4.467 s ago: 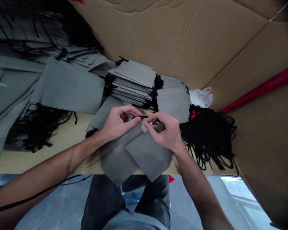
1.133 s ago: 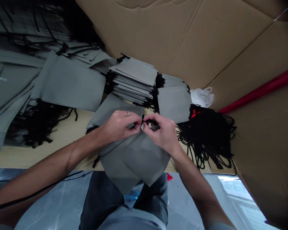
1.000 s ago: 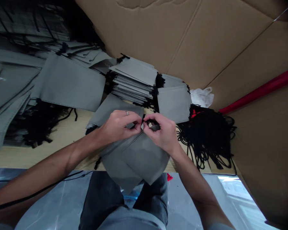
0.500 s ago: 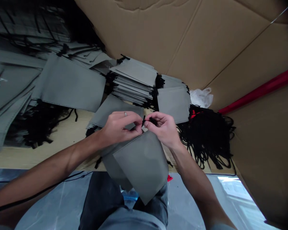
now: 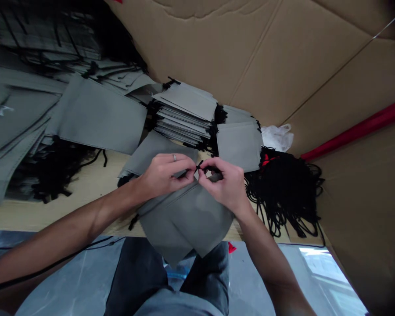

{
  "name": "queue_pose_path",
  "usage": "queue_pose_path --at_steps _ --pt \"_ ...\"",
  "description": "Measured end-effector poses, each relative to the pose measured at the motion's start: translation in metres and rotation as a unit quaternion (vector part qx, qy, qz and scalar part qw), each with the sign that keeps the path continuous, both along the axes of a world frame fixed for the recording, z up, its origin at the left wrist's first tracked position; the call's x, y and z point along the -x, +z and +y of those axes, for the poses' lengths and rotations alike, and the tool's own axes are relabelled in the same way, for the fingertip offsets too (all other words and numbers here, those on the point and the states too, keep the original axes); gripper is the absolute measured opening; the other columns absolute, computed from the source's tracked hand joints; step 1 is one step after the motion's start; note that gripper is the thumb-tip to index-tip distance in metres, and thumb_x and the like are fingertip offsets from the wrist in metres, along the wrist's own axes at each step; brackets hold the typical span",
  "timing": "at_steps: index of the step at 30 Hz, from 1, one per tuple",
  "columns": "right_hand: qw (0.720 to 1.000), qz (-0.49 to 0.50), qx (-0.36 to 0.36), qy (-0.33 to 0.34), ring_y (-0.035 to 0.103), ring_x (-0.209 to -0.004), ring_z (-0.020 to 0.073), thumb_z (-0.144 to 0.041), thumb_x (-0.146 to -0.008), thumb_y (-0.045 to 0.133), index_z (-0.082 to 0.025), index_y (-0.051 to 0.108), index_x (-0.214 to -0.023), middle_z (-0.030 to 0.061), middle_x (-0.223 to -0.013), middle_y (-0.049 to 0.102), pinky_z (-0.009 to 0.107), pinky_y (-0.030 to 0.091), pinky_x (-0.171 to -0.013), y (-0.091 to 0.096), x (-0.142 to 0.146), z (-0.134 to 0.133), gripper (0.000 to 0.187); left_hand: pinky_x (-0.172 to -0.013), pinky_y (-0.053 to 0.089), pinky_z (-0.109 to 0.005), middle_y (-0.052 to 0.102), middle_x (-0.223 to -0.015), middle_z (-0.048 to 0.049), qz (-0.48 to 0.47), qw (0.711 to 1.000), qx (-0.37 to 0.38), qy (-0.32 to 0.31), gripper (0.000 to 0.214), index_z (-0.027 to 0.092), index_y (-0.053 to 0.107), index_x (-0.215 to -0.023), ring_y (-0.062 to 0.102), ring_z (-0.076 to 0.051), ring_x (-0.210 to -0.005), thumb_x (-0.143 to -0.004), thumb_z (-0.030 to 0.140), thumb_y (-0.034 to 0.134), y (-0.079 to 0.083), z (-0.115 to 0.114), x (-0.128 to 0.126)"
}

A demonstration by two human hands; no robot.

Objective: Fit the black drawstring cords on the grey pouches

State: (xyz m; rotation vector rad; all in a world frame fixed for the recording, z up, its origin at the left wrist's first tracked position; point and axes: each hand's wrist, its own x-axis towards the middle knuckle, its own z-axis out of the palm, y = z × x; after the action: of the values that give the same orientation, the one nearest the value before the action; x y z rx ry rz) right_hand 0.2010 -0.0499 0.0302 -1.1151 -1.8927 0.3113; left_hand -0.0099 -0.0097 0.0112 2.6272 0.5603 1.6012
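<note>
Cord [image 5: 199,166], pinched by left grip [image 5: 166,173], right grip [image 5: 228,182]

The left hand [image 5: 171,173], a ring [image 5: 174,157] on one finger, and the right hand [image 5: 222,180] meet fingertip to fingertip, pinching a black cord [image 5: 199,165]. Gray stitched pouches [image 5: 191,219] spread below them and droop past the near edge of the wooden table [image 5: 85,177]. Just far of the hands stands a tall pouch stack [image 5: 184,123], with a lower pouch stack [image 5: 239,147] to its right, then a crumpled white plastic bag [image 5: 278,137]. A tangled bundle of black cords [image 5: 286,193] lies right of the right hand. Larger gray pouches [image 5: 98,116] heap up at left. Brown cardboard [image 5: 210,48] rises on the far side, and a dark red strip [image 5: 358,127] crosses it at right.
</note>
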Motion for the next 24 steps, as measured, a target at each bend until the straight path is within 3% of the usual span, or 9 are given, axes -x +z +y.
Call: queue_pose_path --at_steps 5,11,13,15,17,20,22,24 --pt "0.99 0.1 0.089 0.053 0.069 -0.072 0.0134 -0.021 -0.087 0.076 -0.02 0.075 -0.097 0.0007 -0.087 0.077 0.026 0.056 -0.069 -0.006 0.0 0.006 0.01 -0.077 0.059 -0.021 0.08 -0.087 -0.0006 0.027 0.998 -0.062 0.014 0.012 0.021 0.069 -0.09 0.076 -0.013 -0.079 -0.094 0.01 0.068 0.003 0.0 0.0" --pt "0.956 0.21 0.183 0.089 0.069 -0.077 0.0152 -0.024 -0.081 0.08 -0.018 0.073 -0.089 0.0032 -0.085 0.076 0.028 0.056 -0.071 -0.008 0.002 0.016 0.012 -0.076 0.058 -0.021 0.078 -0.084 -0.0015 -0.005 0.998 -0.067 -0.007 0.016 0.019 0.068 -0.089 0.075 -0.013 -0.076 -0.088 0.003 0.07 0.006 -0.004 -0.002" --pt "0.948 0.223 0.21 0.084 0.069 -0.076 0.0151 -0.026 -0.079 0.081 -0.018 0.073 -0.089 0.0035 -0.086 0.076 0.028 0.055 -0.071 -0.009 0.003 0.018 0.015 -0.075 0.058 -0.021 0.077 -0.082 -0.0007 -0.018 0.999 -0.039 0.001 0.015 0.019 0.069 -0.087 0.073 -0.012 -0.075 -0.088 0.003 0.07 0.005 -0.006 -0.004" --pt "0.95 0.23 0.201 0.061 0.068 -0.076 0.0149 -0.027 -0.079 0.082 -0.018 0.073 -0.09 0.0036 -0.086 0.076 0.028 0.054 -0.07 -0.01 0.004 0.018 0.016 -0.076 0.058 -0.021 0.078 -0.084 -0.0009 -0.038 0.996 0.077 0.004 0.009 0.018 0.07 -0.09 0.073 -0.012 -0.076 -0.089 0.009 0.07 0.004 -0.005 -0.005" --pt "0.959 0.231 0.165 0.03 0.066 -0.075 0.0147 -0.027 -0.08 0.081 -0.018 0.073 -0.09 0.0029 -0.084 0.075 0.028 0.053 -0.068 -0.01 0.004 0.019 0.015 -0.074 0.058 -0.022 0.078 -0.089 -0.0028 -0.062 0.958 0.279 -0.031 0.01 0.017 0.071 -0.1 0.074 -0.014 -0.079 -0.092 0.022 0.073 0.003 -0.002 -0.006" --pt "0.97 0.213 0.115 -0.002 0.065 -0.075 0.0148 -0.025 -0.082 0.077 -0.019 0.071 -0.088 0.0018 -0.083 0.072 0.029 0.052 -0.068 -0.006 0.0 0.018 0.01 -0.06 0.051 -0.02 0.074 -0.083 -0.0035 -0.024 0.831 0.538 -0.139 0.034 0.014 0.069 -0.105 0.068 -0.014 -0.07 -0.094 0.046 0.075 0.004 0.005 -0.004" --pt "0.98 0.175 0.098 0.004 0.063 -0.077 0.0151 -0.022 -0.084 0.075 -0.02 0.07 -0.089 0.0016 -0.085 0.071 0.029 0.051 -0.069 0.0 -0.007 0.018 0.008 -0.057 0.043 -0.019 0.069 -0.076 -0.0018 0.015 0.776 0.603 -0.188 0.042 0.013 0.07 -0.098 0.06 -0.011 -0.063 -0.096 0.054 0.073 0.007 0.008 -0.002" --pt "0.987 0.126 0.085 0.043 0.063 -0.083 0.016 -0.018 -0.083 0.076 -0.02 0.071 -0.097 0.0025 -0.094 0.07 0.03 0.05 -0.071 0.007 -0.016 0.016 0.015 -0.057 0.039 -0.019 0.065 -0.074 -0.0007 0.028 0.764 0.609 -0.21 0.044 0.012 0.071 -0.093 0.054 -0.01 -0.062 -0.096 0.056 0.072 0.011 0.008 0.001"
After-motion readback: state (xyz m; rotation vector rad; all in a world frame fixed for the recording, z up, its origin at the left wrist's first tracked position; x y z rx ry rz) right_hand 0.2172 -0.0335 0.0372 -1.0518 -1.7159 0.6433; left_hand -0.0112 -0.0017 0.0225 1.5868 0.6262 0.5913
